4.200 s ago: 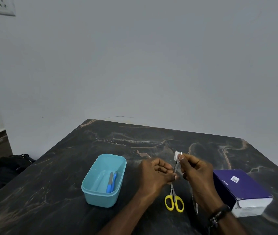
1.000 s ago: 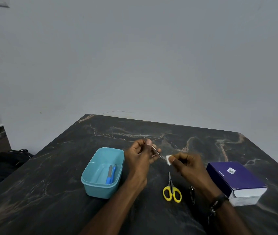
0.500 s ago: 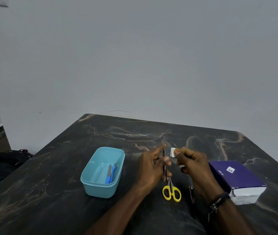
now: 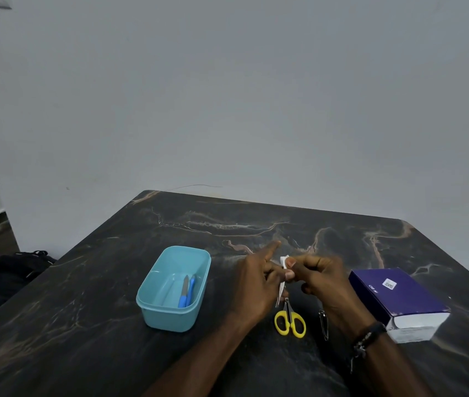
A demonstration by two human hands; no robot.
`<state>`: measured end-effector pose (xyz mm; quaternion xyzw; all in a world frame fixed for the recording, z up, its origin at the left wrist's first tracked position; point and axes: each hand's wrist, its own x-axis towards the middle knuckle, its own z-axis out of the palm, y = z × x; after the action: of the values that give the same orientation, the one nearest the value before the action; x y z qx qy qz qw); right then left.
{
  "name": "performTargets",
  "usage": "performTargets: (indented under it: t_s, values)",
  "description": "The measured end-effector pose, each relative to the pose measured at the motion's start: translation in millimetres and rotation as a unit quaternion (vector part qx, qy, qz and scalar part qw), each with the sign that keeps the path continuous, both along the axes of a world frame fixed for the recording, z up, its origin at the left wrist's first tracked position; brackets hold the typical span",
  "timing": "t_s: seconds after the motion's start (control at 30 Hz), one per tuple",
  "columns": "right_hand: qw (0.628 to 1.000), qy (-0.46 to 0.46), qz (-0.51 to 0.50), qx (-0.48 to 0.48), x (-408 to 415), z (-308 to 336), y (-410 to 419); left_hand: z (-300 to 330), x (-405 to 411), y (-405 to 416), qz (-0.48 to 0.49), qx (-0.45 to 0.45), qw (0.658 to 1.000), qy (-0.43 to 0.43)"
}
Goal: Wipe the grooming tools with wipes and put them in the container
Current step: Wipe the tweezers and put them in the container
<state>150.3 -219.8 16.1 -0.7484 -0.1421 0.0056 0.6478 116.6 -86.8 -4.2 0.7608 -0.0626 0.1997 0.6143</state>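
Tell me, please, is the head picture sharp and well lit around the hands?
Head view: dim, even light, no glare; the table edges bow from the wide lens; the left hand and right hand look soft, the thin metal tool barely resolved.

Teal container (image 4: pixel 173 287); yellow-handled scissors (image 4: pixel 289 323); purple box (image 4: pixel 396 296); dark marbled table (image 4: pixel 84 325).

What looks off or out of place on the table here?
Nothing stands out. The blue tub sits upright with two blue-handled tools inside. The yellow scissors and a metal clipper lie flat, waiting. The purple box is closed. The hands wipe a thin metal tool with a white wipe.
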Motion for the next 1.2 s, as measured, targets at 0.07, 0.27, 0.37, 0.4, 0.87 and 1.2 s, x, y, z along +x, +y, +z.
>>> performTargets:
  t_s: [0.07,0.27,0.37,0.4,0.87,1.2]
  values:
    - [1.000,-0.007,-0.004,0.001,1,0,0,1,0,-1,0.009,0.008,1.000,-0.010]
    - [0.994,-0.032,-0.086,0.065,4,2,0,3,-1,-6,-0.030,-0.040,0.998,0.031]
    - [0.989,-0.036,-0.109,0.091,5,2,-1,1,-1,-7,-0.019,-0.061,0.997,0.044]
    - [0.989,-0.037,-0.111,0.095,5,2,-2,1,0,-7,-0.014,-0.068,0.997,0.046]
    - [0.998,-0.051,-0.020,0.006,0,1,0,-7,5,-2,0.000,0.005,1.000,0.028]
    - [0.986,-0.033,-0.131,0.096,4,3,-3,-9,3,-6,-0.036,0.039,0.998,0.040]
